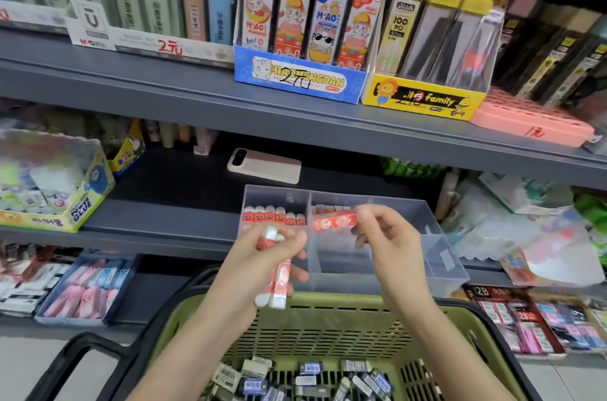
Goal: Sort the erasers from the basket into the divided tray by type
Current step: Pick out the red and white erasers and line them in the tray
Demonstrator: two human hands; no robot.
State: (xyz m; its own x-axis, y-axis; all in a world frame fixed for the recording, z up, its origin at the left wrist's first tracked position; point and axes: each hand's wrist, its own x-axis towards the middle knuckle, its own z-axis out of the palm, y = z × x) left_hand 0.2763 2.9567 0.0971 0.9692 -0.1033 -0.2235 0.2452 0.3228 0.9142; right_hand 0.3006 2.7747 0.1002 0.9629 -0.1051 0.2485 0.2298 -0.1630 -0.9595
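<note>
- The step in hand is judged to be the placing of one red eraser (333, 221) into the tray (440, 256), in the middle compartment.
- The red eraser is pinched at one end by the thumb and fingers of the right hand (384, 236). It lies level above the middle compartment and does not touch the tray.
- A bundle of red erasers (279, 289) is gripped by the left hand (279, 249), whose fingers are curled round it. It hangs just in front of the tray and above the far wall of the basket (328, 331).
- The tray stands on the shelf (164, 220) behind the basket. In its left compartment a row of red erasers (274, 215) stands upright. At the back of the middle compartment some more red pieces (328, 208) are seen, but their print is too blurred to be read.
- The print on the held eraser should be compared with both groups before it is released, because the two red types look much alike.
- The eraser should be turned upright and lowered close against the pieces already there, so that the row is kept tight and room is left in front.
- The divider (310, 200) should not be struck by the eraser, since the light tray could probably be pushed back on the shelf.
- The bundle should be kept firmly in the left hand; a dropped piece would fall among the grey and blue erasers (295, 377) in the basket.
- Many erasers remain in the basket, so the task is judged to be far from finished.
</note>
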